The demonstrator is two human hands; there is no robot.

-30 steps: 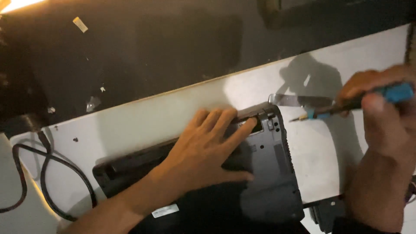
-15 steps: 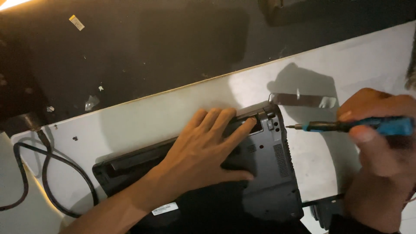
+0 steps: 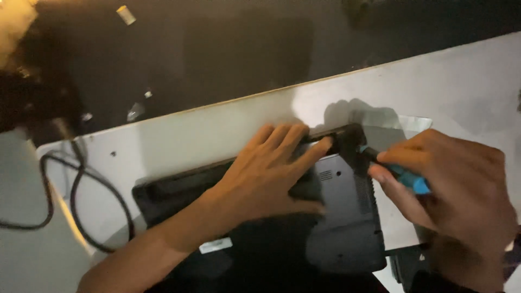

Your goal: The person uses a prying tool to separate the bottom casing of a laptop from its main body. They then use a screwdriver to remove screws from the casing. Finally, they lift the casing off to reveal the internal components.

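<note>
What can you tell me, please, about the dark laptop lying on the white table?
The laptop lies upside down on the white table, its dark grey, plastic-looking base facing up, with a small vent grille and a pale label showing. It sits at a slant, its near edge cut off by the frame. The left hand presses flat on the base, fingers reaching the far edge. The right hand holds a blue-handled screwdriver whose tip meets the far right corner.
</note>
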